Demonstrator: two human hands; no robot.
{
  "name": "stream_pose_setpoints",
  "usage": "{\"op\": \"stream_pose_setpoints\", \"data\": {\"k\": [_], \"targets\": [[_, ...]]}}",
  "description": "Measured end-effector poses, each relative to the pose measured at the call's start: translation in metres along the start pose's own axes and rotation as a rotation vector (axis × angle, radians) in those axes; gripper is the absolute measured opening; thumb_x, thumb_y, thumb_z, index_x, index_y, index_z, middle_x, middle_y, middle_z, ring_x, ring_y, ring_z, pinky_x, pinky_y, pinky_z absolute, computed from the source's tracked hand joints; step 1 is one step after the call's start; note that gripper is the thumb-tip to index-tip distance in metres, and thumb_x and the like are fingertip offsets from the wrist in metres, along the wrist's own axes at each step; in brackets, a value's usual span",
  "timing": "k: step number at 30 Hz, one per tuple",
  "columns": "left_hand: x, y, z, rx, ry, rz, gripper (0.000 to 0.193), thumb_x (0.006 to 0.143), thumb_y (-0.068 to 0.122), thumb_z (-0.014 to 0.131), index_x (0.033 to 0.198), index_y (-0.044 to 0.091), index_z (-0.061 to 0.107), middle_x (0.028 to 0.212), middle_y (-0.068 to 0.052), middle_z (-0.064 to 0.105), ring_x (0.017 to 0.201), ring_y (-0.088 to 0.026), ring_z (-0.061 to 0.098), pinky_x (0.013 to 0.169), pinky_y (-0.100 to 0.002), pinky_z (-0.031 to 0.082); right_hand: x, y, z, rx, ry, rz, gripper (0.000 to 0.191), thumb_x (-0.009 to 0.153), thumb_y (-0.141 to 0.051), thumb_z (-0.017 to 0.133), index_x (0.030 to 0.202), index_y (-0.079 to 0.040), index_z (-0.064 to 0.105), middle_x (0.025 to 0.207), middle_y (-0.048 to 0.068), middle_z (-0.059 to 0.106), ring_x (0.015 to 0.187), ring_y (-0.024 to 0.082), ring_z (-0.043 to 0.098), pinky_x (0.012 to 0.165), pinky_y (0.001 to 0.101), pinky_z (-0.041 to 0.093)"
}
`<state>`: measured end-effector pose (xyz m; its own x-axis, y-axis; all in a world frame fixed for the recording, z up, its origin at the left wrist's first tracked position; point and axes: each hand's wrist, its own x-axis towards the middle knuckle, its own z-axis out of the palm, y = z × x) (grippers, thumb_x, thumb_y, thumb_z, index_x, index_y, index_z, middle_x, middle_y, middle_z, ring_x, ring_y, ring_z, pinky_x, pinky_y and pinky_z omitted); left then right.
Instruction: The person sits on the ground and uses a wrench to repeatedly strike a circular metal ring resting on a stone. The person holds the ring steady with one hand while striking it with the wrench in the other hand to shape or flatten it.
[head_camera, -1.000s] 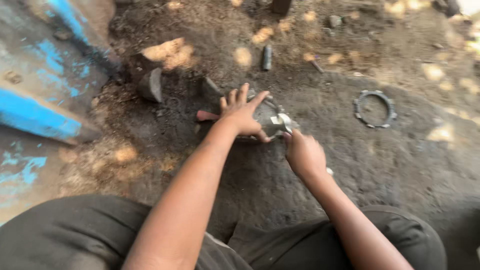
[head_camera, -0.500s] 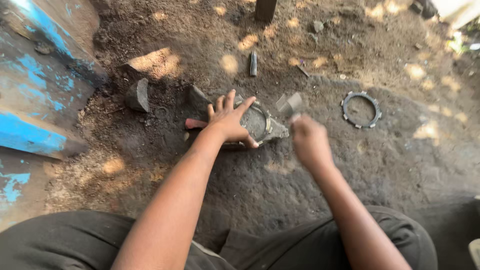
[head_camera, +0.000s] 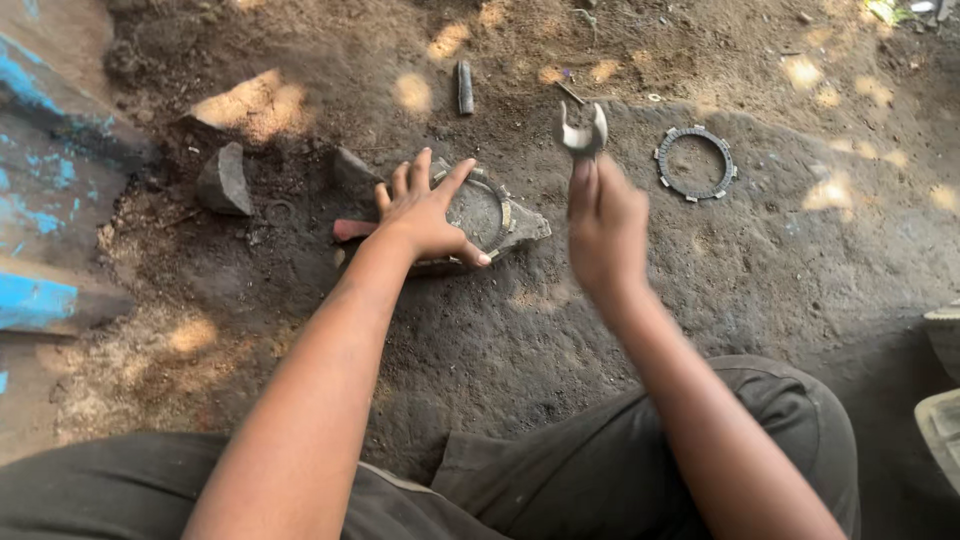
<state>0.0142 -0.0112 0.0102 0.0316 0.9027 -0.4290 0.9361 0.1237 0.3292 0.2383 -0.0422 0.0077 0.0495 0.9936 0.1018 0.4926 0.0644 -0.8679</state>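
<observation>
Two hands work on the dirt floor: the left hand (head_camera: 425, 215) presses flat, fingers spread, on a round metal part (head_camera: 490, 215), the right hand (head_camera: 605, 225) grips a raised wrench (head_camera: 581, 128), whose blow might catch those fingers.

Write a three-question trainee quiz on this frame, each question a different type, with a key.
1. True or false: the right hand holds an open-ended spanner raised above the ground.
2. Multiple choice: the left hand presses on a) the toothed ring b) the round metal part c) the grey stone.
3. Fill in: the toothed ring lies on the dirt to the ____ of the spanner.

Key: 1 true; 2 b; 3 right.
</observation>
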Motion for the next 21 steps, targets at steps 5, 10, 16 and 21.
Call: {"op": "stream_pose_setpoints", "data": {"k": [5,10,16,21], "targets": [[-0.001,-0.001,0.001,0.005,0.010,-0.005,0.140,0.044,0.053,0.098,0.159,0.050,0.019,0.171,-0.012,-0.007,0.157,-0.041,-0.008,0.123,-0.061,0.000,-0.002,-0.005,0.007,-0.570,-0.237,-0.156,0.020,0.098,-0.024,0.063,0.087,-0.009,0.070,0.073,0.018,0.065,0.062,0.041,0.064,0.063,0.0512,0.050],[-0.001,-0.001,0.001,0.008,0.008,0.001,0.139,0.045,0.055,0.098,0.159,0.049,0.018,0.171,-0.013,-0.008,0.156,-0.041,-0.008,0.123,-0.062,-0.001,-0.007,-0.004,0.003,0.004,0.039,-0.230,0.028,0.109,-0.024,0.051,0.093,-0.003,0.060,0.075,0.016,0.063,0.067,0.036,0.065,0.065,0.0471,0.053],[0.000,-0.002,0.001,0.025,0.013,0.017,0.141,0.044,0.056,0.097,0.160,0.049,0.016,0.172,-0.013,-0.008,0.157,-0.040,-0.009,0.123,-0.062,0.000,-0.016,-0.007,0.009,-0.669,-0.354,-0.107,0.033,0.104,-0.034,0.058,0.088,-0.008,0.068,0.077,0.016,0.068,0.072,0.036,0.065,0.067,0.0495,0.050],[0.001,-0.001,0.001,0.028,-0.010,-0.008,0.143,0.045,0.057,0.097,0.160,0.049,0.013,0.171,-0.012,-0.012,0.156,-0.040,-0.012,0.122,-0.064,-0.002,0.000,-0.001,0.003,-0.178,-0.078,-0.066,0.036,0.110,-0.034,0.048,0.097,-0.003,0.061,0.074,0.019,0.068,0.064,0.034,0.067,0.065,0.0497,0.052]]}}
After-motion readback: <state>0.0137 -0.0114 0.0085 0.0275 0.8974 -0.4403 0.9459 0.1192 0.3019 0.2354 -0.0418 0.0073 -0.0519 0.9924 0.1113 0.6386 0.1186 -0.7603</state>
